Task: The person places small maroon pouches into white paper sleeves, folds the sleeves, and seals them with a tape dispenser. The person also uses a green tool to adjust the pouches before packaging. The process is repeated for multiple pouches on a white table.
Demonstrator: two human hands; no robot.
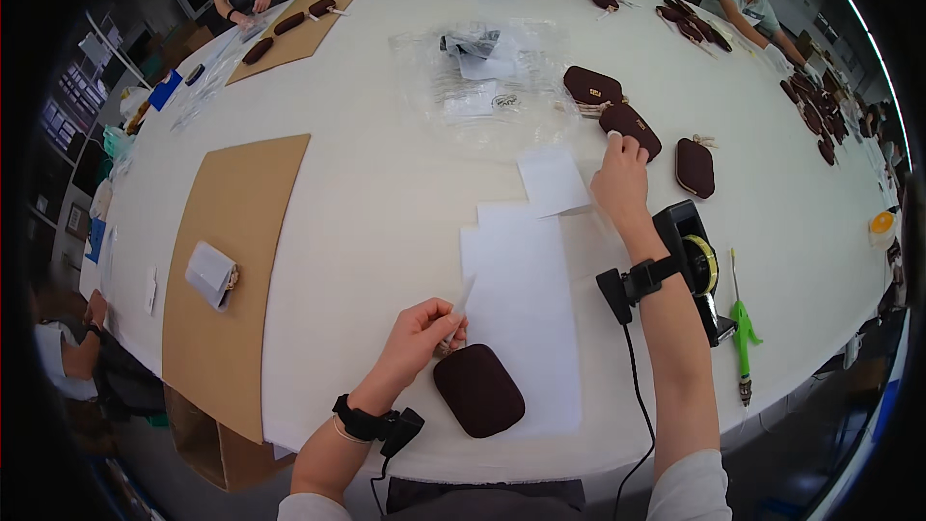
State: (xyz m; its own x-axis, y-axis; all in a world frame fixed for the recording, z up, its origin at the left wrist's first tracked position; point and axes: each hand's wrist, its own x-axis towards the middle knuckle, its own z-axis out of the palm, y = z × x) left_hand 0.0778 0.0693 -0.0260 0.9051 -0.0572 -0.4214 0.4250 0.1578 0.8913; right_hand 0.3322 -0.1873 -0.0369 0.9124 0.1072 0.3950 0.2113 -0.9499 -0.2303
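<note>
A dark maroon zip case (pixel 479 391) lies near the front edge, partly over a stack of white sheets (pixel 531 318). My left hand (pixel 424 336) is closed just above it, pinching a white tag by the case's cord. Farther right, my right hand (pixel 622 177) reaches out with curled fingers and something small and white at its tips, too small to name. Its fingertips are against or just over another maroon case (pixel 633 130); contact is unclear. Two more cases, one behind (pixel 592 85) and one to the right (pixel 694 169), lie close by. A loose white sheet (pixel 553 180) rests left of that hand.
Right of my right forearm stand a black tape dispenser (pixel 709 265) and a green air gun (pixel 742 338). At left, a cardboard sheet (pixel 236 232) bears a white-wrapped item (pixel 210 275). Clear plastic bags (pixel 482 82) lie far centre. Other people work around the table beside more cases.
</note>
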